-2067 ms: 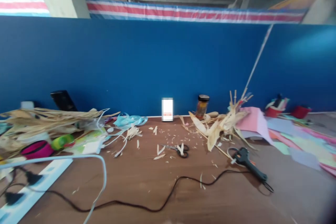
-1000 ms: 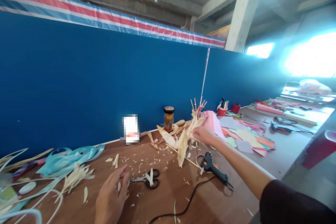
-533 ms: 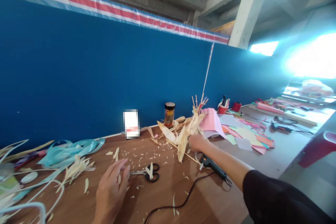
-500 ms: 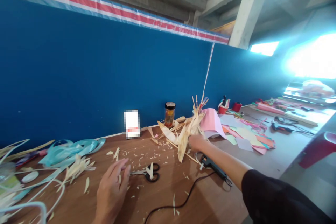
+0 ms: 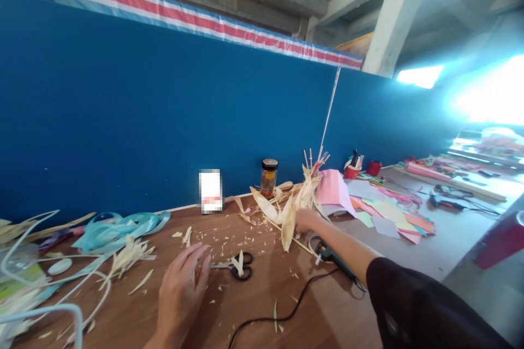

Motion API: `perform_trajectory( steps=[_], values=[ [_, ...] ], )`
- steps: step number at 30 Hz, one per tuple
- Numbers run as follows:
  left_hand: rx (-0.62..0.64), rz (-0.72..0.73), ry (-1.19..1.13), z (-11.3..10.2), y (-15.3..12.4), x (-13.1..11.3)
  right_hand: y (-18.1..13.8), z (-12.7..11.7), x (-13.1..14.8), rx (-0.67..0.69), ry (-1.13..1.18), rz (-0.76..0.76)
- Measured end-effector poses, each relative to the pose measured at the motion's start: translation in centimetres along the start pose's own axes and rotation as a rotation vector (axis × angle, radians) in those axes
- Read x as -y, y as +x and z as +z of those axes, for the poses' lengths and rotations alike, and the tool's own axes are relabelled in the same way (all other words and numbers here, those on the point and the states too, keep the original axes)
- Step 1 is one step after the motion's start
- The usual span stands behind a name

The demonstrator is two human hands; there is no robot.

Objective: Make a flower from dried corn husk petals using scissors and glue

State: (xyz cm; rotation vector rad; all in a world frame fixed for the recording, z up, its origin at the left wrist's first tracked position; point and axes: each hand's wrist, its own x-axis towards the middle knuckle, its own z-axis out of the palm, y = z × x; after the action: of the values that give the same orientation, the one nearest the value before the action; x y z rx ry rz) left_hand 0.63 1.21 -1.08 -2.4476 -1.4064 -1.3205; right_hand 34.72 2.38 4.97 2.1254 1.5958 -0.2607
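In the head view, the left hand (image 5: 185,283) is low at the brown wooden tabletop (image 5: 249,311), its fingers loosely bent and parted from the thumb, just beside the blades of the black-handled metal scissors (image 5: 242,271). The right hand (image 5: 308,222) reaches to the pale, dry husk bundle (image 5: 289,226) near the blue partition (image 5: 164,120); its fingers are mostly hidden, so whether they grip cannot be told. A dark, pistol-shaped glue gun (image 5: 339,263) lies partly behind the right forearm. A black-lidded amber jar (image 5: 269,181) stands beyond the husks.

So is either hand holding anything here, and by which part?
The right hand is at the dried husks, but any grip is hidden; the left hand shows no clear hold.
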Motion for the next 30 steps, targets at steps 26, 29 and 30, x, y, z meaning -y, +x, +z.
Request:
perform_trajectory(
  steps=[26,29,30],
  values=[
    [0.01,-0.158,-0.146,0.4,-0.3,0.1,-6.9,0.1,8.6,-0.52,0.548,-0.486],
    [0.028,-0.146,-0.175,0.5,-0.4,-0.1,-6.0,1.8,11.2,-0.544,0.639,-0.501],
    [0.032,-0.142,-0.182,0.5,-0.4,-0.2,-5.7,2.2,11.7,-0.553,0.661,-0.502]
  ],
)
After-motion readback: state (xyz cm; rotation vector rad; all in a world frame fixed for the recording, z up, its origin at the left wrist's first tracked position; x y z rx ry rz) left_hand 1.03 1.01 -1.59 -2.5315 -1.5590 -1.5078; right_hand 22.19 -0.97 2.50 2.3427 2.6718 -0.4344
